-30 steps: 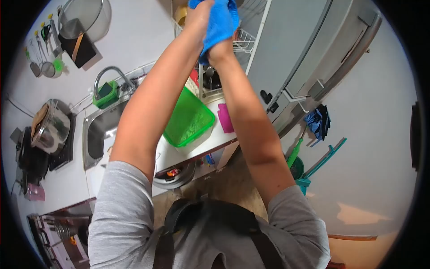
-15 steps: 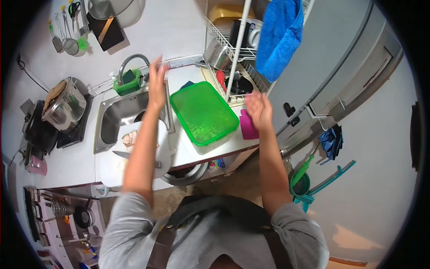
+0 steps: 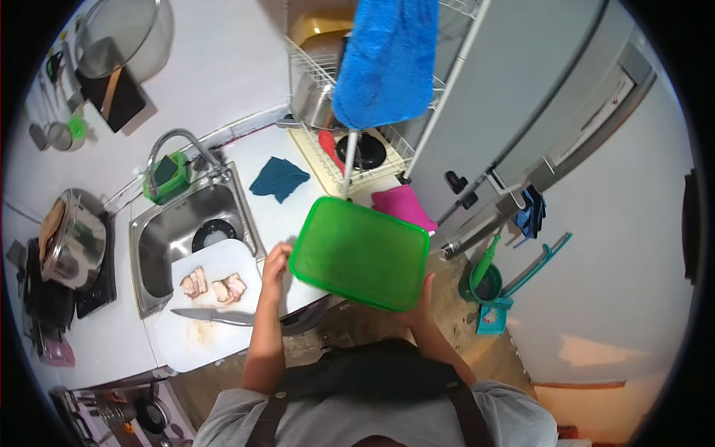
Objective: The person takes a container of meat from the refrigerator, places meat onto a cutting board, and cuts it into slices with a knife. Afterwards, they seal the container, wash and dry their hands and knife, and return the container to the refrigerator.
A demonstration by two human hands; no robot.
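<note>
My left hand (image 3: 278, 267) grips the left side of a food container with a green lid (image 3: 360, 253). At its lower right edge is my right hand (image 3: 421, 304), fingers mostly hidden beneath it. The container is held in front of me, over the counter's front edge, and the lid conceals its body. To the left, a white cutting board (image 3: 249, 279) lies partly across the sink and carries pieces of raw meat (image 3: 229, 287). A knife (image 3: 212, 316) rests on the board below the meat.
The steel sink (image 3: 153, 272) holds a dark round dish (image 3: 214, 235). A teal cloth (image 3: 278, 179) and a pink cloth (image 3: 402, 208) lie on the counter. Behind stands a wire dish rack (image 3: 316, 67) with a blue towel (image 3: 387, 67); the grey fridge (image 3: 514, 74) is at right.
Both hands have come down from mid-air and taken hold of the green-lidded container. It has left the counter and moved toward me. The view has shifted, showing the teal cloth fully.
</note>
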